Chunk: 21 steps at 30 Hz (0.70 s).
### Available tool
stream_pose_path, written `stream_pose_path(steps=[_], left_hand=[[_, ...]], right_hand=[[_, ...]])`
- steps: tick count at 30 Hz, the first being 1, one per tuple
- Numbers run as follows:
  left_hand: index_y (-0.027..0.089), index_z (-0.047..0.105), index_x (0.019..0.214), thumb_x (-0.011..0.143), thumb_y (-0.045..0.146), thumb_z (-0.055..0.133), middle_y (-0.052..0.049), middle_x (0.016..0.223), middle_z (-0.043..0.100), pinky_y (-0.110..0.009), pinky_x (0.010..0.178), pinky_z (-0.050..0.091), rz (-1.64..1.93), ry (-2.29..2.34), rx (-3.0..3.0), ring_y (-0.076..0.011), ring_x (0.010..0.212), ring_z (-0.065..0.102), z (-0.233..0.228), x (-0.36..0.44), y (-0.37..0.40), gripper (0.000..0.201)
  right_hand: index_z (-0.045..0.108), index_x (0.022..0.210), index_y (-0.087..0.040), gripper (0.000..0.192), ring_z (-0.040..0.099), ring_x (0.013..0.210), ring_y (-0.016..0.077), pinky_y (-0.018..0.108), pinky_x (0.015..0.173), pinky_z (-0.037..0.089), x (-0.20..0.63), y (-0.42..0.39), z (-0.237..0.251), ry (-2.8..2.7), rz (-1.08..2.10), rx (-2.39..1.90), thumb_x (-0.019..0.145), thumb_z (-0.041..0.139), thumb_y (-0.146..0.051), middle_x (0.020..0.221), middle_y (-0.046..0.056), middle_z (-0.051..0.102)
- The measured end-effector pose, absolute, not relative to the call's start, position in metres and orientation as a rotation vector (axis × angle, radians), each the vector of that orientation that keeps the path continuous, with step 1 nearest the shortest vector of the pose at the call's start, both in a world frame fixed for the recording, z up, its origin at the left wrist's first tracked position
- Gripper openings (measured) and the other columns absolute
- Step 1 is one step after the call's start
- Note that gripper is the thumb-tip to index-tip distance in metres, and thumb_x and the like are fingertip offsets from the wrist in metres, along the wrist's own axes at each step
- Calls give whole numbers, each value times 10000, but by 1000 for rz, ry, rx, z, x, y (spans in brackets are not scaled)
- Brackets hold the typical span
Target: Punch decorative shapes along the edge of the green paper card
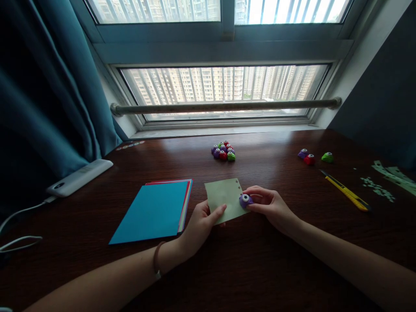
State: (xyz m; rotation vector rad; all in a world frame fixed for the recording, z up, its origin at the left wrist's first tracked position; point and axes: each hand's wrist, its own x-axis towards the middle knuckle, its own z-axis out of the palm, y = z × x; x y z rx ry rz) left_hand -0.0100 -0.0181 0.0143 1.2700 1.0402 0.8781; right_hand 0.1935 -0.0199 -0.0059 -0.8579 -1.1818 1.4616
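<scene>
Spanning the whole lower view, one dark wooden desk [279, 268] carries everything, set under a barred window with one teal curtain [48, 86] hanging at its left. One stack of coloured paper sheets [152, 212] lies left of centre, blue on top with red edges showing beneath; how many sheets it holds cannot be told. One white power bank [79, 177] rests near the curtain with a white cable running off it. One pale green sheet [224, 199] lies at the desk's middle, small holes punched along its right edge. The left hand [203, 223], its grip pinching the sheet's lower edge, holds it steady; one band circles that wrist. The right hand [269, 203] has its grip closed around one purple punch [245, 199] seated on the sheet's right edge. One yellow utility knife [346, 190] lies to the right, near green paper scraps [378, 188]. A cluster of about eight small punches [222, 151] sits by the window, and three more punches [313, 157], purple, red and green, lie farther right. No readable writing shows anywhere.
</scene>
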Motion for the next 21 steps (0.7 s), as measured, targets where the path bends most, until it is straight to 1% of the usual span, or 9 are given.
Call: stream_pose_path(steps=[3, 6, 10, 13, 15, 16, 18, 19, 21], left_hand=[[117, 631, 767, 704, 471, 638, -44, 691, 646, -226, 552, 476, 846, 1036, 1321, -170, 637, 590, 13, -10, -17, 360], [131, 638, 869, 751, 451, 600, -53, 799, 666, -262, 680, 489, 815, 1023, 1440, -206, 767, 614, 12, -10, -17, 344], [146, 586, 996, 763, 458, 583, -76, 927, 626, -331, 799, 461, 825, 1142, 1743, -243, 890, 583, 9, -13, -17, 389], [125, 442, 1160, 745, 483, 592, -137, 1140, 482, -397, 843, 439, 923, 1385, 1939, -255, 947, 538, 2, -15, -17, 568], [111, 302, 1265, 731, 465, 615, -183, 1283, 322, -431, 909, 400, 991, 1489, 2053, -274, 1059, 475, -3, -14, -18, 713], [116, 253, 1294, 728, 440, 628, -187, 1324, 260, -443, 957, 360, 1004, 1505, 2128, -287, 1138, 413, -4, -14, -19, 753], [153, 268, 1304, 732, 377, 638, -157, 1364, 230, -461, 1030, 268, 937, 1451, 2323, -298, 1259, 262, -5, -14, -20, 716], [176, 318, 1286, 744, 350, 629, -133, 1371, 250, -467, 1049, 232, 851, 1386, 2424, -297, 1289, 205, -4, -14, -21, 649], [216, 415, 1235, 785, 311, 583, -83, 1362, 331, -481, 1064, 196, 625, 1213, 2578, -285, 1307, 178, -1, -14, -21, 489]], right_hand=[[656, 895, -180, 287, 590, 875, 175, 307, 820, 472, 195, -19, -4, -1242, 1460, -902, 624, 746, -207, 943, 33, 607], [632, 908, -162, 312, 612, 852, 188, 333, 813, 483, 199, -21, 0, -1312, 1480, -968, 627, 744, -238, 888, 45, 647], [610, 930, -158, 324, 629, 826, 202, 350, 784, 498, 202, -27, 6, -1395, 1483, -1024, 652, 726, -278, 843, 51, 667], [623, 922, -161, 314, 621, 856, 209, 343, 790, 499, 207, -32, 8, -1504, 1367, -1055, 660, 716, -307, 905, 55, 644], [638, 917, -165, 299, 612, 859, 206, 335, 794, 492, 213, -35, 8, -1586, 1253, -1111, 669, 706, -318, 933, 56, 634], [645, 916, -169, 291, 606, 852, 203, 330, 786, 486, 216, -36, 7, -1628, 1190, -1151, 674, 701, -322, 935, 54, 635], [656, 913, -181, 275, 588, 810, 190, 315, 741, 473, 222, -38, 5, -1713, 1053, -1236, 680, 695, -324, 918, 48, 642], [661, 909, -186, 268, 575, 777, 182, 306, 707, 463, 224, -38, 4, -1755, 990, -1274, 681, 694, -324, 897, 43, 643], [664, 902, -191, 258, 545, 718, 166, 291, 651, 438, 228, -39, 3, -1830, 905, -1325, 682, 694, -322, 838, 35, 633]])
